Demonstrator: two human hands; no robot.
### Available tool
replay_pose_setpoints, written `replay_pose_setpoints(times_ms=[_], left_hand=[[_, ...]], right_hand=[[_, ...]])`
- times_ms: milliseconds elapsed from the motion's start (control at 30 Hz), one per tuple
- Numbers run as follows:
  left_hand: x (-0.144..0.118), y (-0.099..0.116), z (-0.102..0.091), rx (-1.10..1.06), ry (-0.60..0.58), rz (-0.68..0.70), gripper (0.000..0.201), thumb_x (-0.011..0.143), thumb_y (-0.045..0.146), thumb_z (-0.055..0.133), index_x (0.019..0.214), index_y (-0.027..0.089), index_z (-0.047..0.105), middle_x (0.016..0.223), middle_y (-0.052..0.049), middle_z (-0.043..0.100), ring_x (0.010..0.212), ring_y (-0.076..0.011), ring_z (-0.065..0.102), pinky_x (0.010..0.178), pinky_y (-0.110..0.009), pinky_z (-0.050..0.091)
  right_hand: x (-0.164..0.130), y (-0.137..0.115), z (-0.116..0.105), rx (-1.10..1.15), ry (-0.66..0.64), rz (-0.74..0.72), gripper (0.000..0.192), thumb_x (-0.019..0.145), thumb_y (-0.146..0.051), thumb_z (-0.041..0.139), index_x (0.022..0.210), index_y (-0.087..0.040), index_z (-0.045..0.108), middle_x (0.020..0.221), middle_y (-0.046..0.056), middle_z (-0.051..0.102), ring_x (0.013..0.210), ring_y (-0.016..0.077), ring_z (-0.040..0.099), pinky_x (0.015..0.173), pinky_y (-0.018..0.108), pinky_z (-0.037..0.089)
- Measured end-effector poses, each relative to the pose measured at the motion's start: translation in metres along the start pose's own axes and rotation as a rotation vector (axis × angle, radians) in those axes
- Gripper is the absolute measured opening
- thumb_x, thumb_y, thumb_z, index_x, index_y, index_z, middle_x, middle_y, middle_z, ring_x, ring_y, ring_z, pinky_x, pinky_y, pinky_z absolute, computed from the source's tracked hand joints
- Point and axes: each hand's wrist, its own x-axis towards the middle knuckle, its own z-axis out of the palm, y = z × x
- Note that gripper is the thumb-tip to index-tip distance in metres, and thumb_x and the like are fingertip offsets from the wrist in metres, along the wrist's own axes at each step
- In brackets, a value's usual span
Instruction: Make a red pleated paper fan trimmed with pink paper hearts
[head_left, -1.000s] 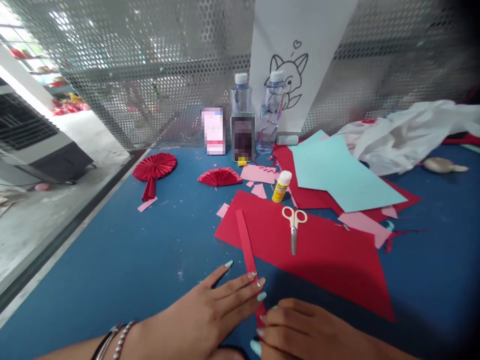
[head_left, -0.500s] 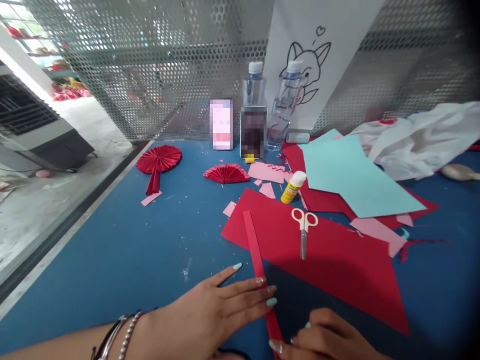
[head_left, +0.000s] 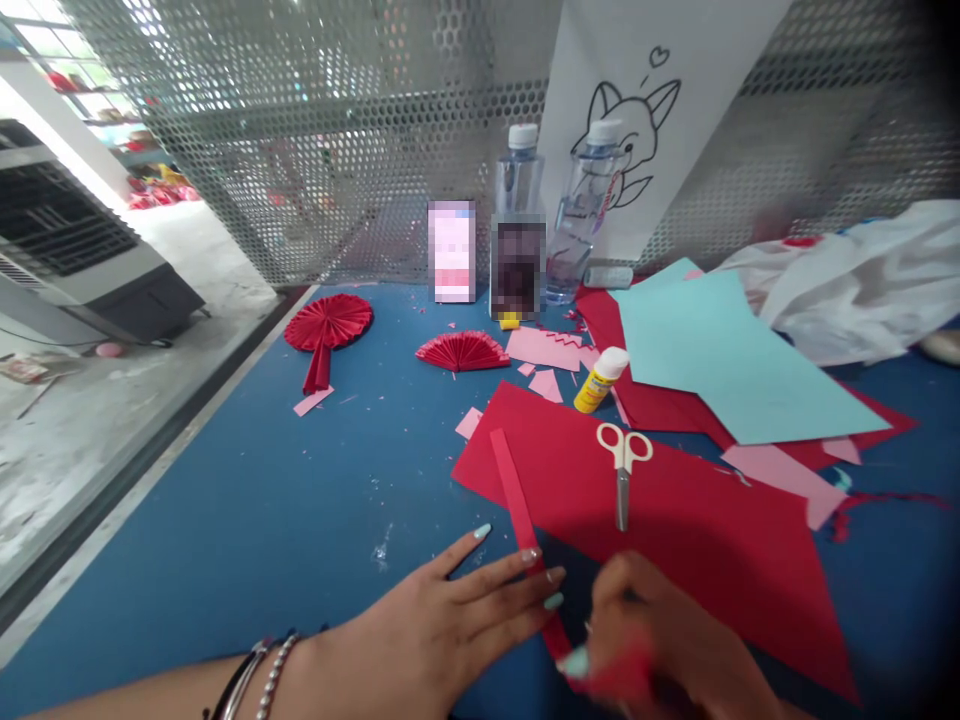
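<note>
red paper strip point(head_left: 517, 505) lying on bench point(head_left: 247, 520), running 11-to-5 o'clock off red sheet point(head_left: 675, 520) | left hand point(head_left: 442, 625) lying flat, fingers spread, pinning strip | right hand point(head_left: 660, 650) blurred, seeming to be pinching near end | thin, floppy, creasing easily; best gripped at ends

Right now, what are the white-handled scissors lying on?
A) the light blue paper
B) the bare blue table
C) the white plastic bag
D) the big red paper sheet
D: the scissors lie flat on the big red paper sheet, blades toward the person, apart from both hands.
</note>
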Motion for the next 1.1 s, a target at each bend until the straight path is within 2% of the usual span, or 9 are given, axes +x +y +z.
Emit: replay_pose_setpoints(times_ms=[100,133,300,433,567,633,867,1000,1100], left_hand=[[0.000,0.000,0.001,0.000,-0.003,-0.007,0.056,0.092,0.042,0.031,0.141,0.019,0.018,0.146,-0.002,0.026,0.137,-0.0178,0.011,0.112,-0.044,0.005],[0.000,0.000,0.002,0.003,0.008,-0.016,0.058,0.091,0.045,0.032,0.141,0.020,0.018,0.145,-0.003,0.028,0.137,-0.0196,0.013,0.111,-0.046,0.006],[0.001,0.000,0.003,0.032,0.069,-0.132,0.060,0.083,0.058,0.038,0.136,0.030,0.030,0.144,-0.005,0.031,0.134,-0.0306,0.019,0.106,-0.057,0.017],[0.001,0.003,0.005,0.037,0.107,-0.213,0.059,0.081,0.063,0.037,0.134,0.036,0.033,0.142,-0.008,0.032,0.130,-0.0350,0.028,0.100,-0.059,0.026],[0.001,0.005,0.008,0.099,0.087,-0.244,0.065,0.077,0.061,0.048,0.135,0.036,0.032,0.130,-0.011,0.047,0.116,-0.0363,0.044,0.091,-0.057,0.037],[0.000,0.005,0.010,0.136,0.111,-0.237,0.069,0.075,0.060,0.051,0.136,0.035,0.030,0.128,-0.009,0.049,0.113,-0.0351,0.046,0.090,-0.054,0.038],[-0.001,0.001,0.017,0.212,0.191,-0.191,0.068,0.077,0.062,0.047,0.134,0.027,0.036,0.144,-0.006,0.031,0.127,-0.0345,0.029,0.102,-0.049,0.027],[0.000,0.000,0.011,0.162,0.149,-0.174,0.066,0.079,0.059,0.048,0.134,0.024,0.036,0.146,-0.007,0.027,0.131,-0.0337,0.025,0.104,-0.052,0.024],[0.000,-0.001,0.005,0.123,0.103,-0.157,0.065,0.081,0.055,0.047,0.136,0.023,0.033,0.147,-0.008,0.023,0.132,-0.0330,0.024,0.104,-0.053,0.024]], right_hand=[[0.024,0.004,0.009,0.051,0.127,0.243,0.008,0.087,-0.028,0.047,0.086,-0.023,0.053,0.081,0.001,0.060,0.077,0.0143,0.057,0.065,0.023,0.048],[0.034,0.008,0.012,0.097,0.071,0.309,0.010,0.087,-0.029,0.049,0.080,-0.023,0.052,0.078,0.000,0.058,0.076,0.0140,0.056,0.065,0.024,0.047],[0.069,0.027,0.025,0.053,0.038,0.358,0.014,0.083,-0.021,0.051,0.070,-0.021,0.053,0.087,0.000,0.055,0.087,0.0155,0.049,0.078,0.030,0.042],[0.071,0.036,0.030,-0.047,0.039,0.384,0.013,0.080,-0.017,0.053,0.067,-0.019,0.052,0.093,0.002,0.052,0.092,0.0173,0.046,0.081,0.033,0.040],[0.070,0.038,0.034,-0.137,0.045,0.337,0.011,0.078,-0.015,0.053,0.069,-0.019,0.049,0.090,0.002,0.051,0.089,0.0178,0.045,0.078,0.033,0.039],[0.072,0.039,0.035,-0.178,0.051,0.339,0.011,0.079,-0.015,0.053,0.069,-0.019,0.048,0.091,0.002,0.050,0.088,0.0180,0.044,0.077,0.033,0.039],[0.074,0.039,0.037,-0.280,0.082,0.326,0.013,0.083,-0.017,0.045,0.071,-0.020,0.048,0.093,0.005,0.051,0.089,0.0194,0.046,0.078,0.035,0.040],[0.071,0.041,0.040,-0.353,0.084,0.301,0.008,0.083,-0.018,0.045,0.075,-0.019,0.047,0.098,0.008,0.051,0.094,0.0224,0.047,0.080,0.037,0.039],[0.068,0.043,0.045,-0.452,0.089,0.297,0.008,0.085,-0.022,0.044,0.088,-0.017,0.050,0.116,0.011,0.050,0.105,0.0253,0.044,0.085,0.040,0.036]])
